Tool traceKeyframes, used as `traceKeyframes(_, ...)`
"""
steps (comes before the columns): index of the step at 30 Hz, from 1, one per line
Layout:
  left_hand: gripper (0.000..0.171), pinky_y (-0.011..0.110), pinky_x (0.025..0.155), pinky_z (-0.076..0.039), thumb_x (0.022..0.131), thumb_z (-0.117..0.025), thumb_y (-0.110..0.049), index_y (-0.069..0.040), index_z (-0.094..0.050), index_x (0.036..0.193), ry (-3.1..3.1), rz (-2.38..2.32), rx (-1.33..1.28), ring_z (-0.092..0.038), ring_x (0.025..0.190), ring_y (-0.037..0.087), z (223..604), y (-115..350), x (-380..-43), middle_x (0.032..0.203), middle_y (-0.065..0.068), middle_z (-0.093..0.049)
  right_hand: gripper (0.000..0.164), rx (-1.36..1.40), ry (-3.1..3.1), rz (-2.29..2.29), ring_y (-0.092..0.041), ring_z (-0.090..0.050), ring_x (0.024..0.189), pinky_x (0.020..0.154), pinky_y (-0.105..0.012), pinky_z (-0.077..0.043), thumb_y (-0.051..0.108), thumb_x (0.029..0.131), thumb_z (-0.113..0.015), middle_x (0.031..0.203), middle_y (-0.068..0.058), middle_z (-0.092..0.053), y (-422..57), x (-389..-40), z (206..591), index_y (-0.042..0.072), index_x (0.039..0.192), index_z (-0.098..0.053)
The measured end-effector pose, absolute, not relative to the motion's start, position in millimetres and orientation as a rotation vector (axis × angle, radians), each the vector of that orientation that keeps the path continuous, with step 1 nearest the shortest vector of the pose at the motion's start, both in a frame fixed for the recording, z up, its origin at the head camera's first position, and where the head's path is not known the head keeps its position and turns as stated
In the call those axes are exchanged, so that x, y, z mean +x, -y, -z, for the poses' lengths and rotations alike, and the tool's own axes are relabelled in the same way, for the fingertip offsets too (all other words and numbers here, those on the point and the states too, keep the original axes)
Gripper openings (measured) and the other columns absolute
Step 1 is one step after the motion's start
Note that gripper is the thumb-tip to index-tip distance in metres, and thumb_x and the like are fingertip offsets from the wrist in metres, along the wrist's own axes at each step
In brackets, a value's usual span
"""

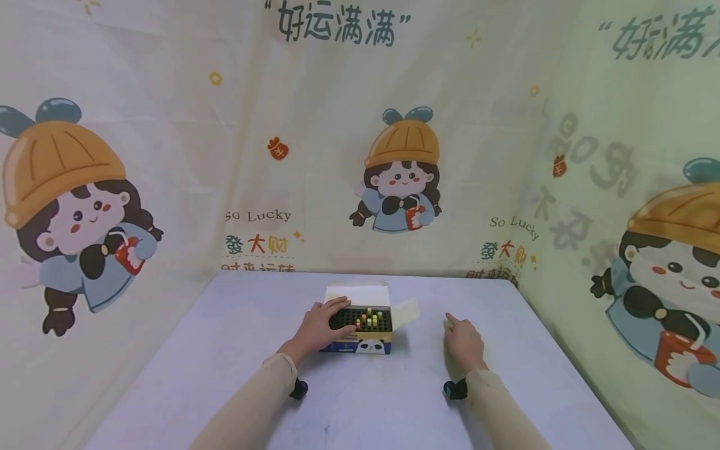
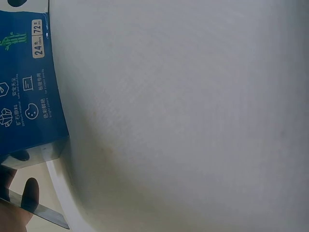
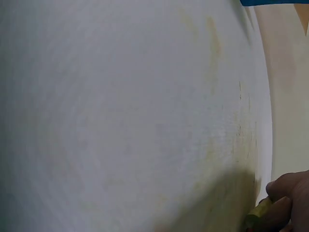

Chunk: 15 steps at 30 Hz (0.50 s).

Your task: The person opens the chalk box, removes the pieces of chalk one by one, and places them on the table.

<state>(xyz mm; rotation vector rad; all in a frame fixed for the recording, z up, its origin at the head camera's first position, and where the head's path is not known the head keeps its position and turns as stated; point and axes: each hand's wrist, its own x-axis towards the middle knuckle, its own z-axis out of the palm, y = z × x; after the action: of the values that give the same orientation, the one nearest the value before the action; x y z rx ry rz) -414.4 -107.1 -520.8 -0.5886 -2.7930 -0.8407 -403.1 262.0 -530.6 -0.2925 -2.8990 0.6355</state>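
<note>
A blue-and-yellow chalk box (image 1: 344, 346) with a panda on its front stands on the table, its white lid (image 1: 357, 294) raised at the back. Inside is a black grid holder (image 1: 343, 320); several coloured chalk sticks (image 1: 369, 320) stand in its right part. My left hand (image 1: 316, 326) grips the box's left end, thumb along the front edge and fingers toward the back. Well right of the box, my right hand (image 1: 465, 345) is low over the table and pinches a yellow-green chalk stick (image 3: 259, 210), best seen in the right wrist view. The fingers hide part of that stick.
A white side flap (image 1: 406, 314) sticks out from the box's right side. Faint yellowish marks (image 3: 213, 48) show on the white table (image 1: 394, 400). A printed cloth (image 1: 326, 187) hangs behind the table and on both sides. Each wrist wears a small black camera (image 1: 455, 389).
</note>
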Motion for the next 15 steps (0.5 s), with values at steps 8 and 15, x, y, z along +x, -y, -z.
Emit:
traceKeyframes(8, 0.079, 0.065, 0.110, -0.037, 0.087, -0.068, -0.072, -0.031, -0.052, 0.154, 2.797, 0.852, -0.573, -0.048, 0.132, 0.034, 520, 106, -413, 0.163, -0.009, -0.044, 0.030, -0.189, 2.819, -0.590, -0.038, -0.066, 0.096, 0.076, -0.055, -0.056, 0.011, 0.100, -0.063, 0.108, -0.022, -0.065, -274, -400, 540, -0.002, 0.125, -0.072)
traceKeyframes(15, 0.079, 0.065, 0.110, -0.036, 0.088, -0.068, -0.071, -0.031, -0.052, 0.154, 2.793, 0.865, -0.584, -0.047, 0.133, 0.035, 519, 107, -414, 0.163, -0.009, -0.043, 0.023, -0.189, 2.783, -0.646, -0.037, -0.066, 0.092, 0.076, -0.056, -0.055, 0.008, 0.100, -0.062, 0.105, -0.019, -0.064, -277, -397, 537, -0.003, 0.115, -0.074)
